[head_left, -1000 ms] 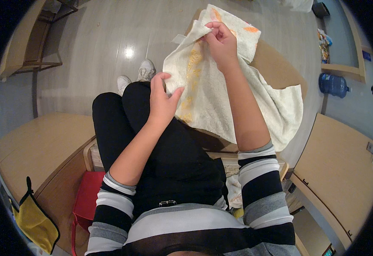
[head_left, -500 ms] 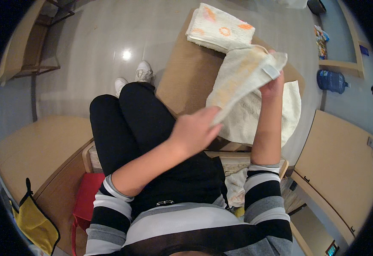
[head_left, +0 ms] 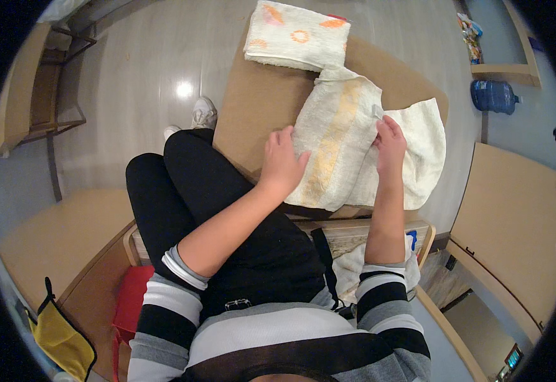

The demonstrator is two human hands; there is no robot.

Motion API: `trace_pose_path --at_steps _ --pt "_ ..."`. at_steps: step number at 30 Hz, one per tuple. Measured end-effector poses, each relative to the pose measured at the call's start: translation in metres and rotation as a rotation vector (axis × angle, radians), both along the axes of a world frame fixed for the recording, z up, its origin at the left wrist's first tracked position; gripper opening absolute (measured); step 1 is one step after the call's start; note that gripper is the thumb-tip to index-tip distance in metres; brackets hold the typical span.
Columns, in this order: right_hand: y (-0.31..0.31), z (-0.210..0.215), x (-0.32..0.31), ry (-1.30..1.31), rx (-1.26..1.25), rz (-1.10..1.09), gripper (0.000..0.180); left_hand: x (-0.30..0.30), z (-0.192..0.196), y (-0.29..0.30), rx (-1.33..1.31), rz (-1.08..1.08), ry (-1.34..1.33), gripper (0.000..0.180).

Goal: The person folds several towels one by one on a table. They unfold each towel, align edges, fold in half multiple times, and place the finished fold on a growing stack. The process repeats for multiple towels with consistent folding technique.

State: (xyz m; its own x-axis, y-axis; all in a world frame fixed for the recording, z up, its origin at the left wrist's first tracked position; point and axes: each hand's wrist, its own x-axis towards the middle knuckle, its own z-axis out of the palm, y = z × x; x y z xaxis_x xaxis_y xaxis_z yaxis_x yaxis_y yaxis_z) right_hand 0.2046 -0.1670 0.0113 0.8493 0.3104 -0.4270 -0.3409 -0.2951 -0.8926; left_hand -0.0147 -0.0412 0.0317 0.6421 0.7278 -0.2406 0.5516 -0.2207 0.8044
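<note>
we're seemingly folding a cream, yellow-banded, oblong terry towel [head_left: 332, 143], left hand [head_left: 281, 162] gaping wide at its eight o'clock, right hand [head_left: 390, 145] at three, grip unclear; edges are likely needing alignment next.

Floor [head_left: 131, 70]: glossy pale-grey planks
Glare [head_left: 184, 90]: white spot on floor
Wall [head_left: 539, 137]: grey-blue, along right
Shelf [head_left: 506, 73]: light wood, upper right
Cabinet [head_left: 513, 216]: light wood, dark handles [head_left: 469, 252]
</note>
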Motion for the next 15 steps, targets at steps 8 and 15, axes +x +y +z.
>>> trace_pose_path --at_steps 8,15 --pt "0.016 0.005 -0.018 -0.188 0.02 0.145 0.041 -0.001 -0.007 0.013 -0.148 -0.219 0.238 0.048" --pt "0.003 0.014 -0.04 -0.058 0.015 0.244 0.038 -0.024 -0.002 0.052 -0.153 -0.15 0.254 0.036"
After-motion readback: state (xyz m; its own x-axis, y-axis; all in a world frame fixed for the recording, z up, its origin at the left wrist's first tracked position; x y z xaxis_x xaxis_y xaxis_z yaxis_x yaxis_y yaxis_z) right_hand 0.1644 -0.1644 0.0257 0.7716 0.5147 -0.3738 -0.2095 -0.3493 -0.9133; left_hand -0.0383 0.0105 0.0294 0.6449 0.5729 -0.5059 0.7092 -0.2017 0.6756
